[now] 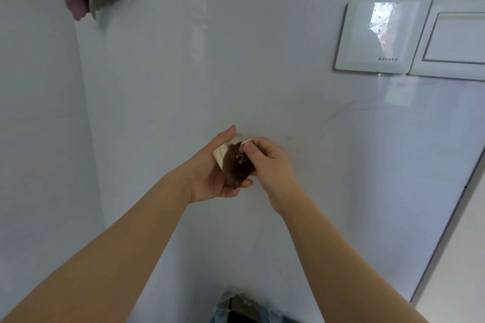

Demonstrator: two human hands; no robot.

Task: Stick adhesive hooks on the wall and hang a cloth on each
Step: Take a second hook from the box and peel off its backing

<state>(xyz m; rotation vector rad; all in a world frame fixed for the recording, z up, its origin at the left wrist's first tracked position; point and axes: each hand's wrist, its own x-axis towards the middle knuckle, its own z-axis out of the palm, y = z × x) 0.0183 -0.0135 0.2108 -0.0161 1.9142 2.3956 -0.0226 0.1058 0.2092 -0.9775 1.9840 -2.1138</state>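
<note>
As my left grip (210,181) clasps the shiny square metal hook (223,152), right grip (270,162) pinching its white backing (247,142), fingered glue may fail.

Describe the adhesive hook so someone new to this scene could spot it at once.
Against the white wall, find the hands at centre frame. The left hand cradles the hook, a small square plate, and the right hand pinches its upper corner. Unlike the switch plates, it is mirror-shiny.
</note>
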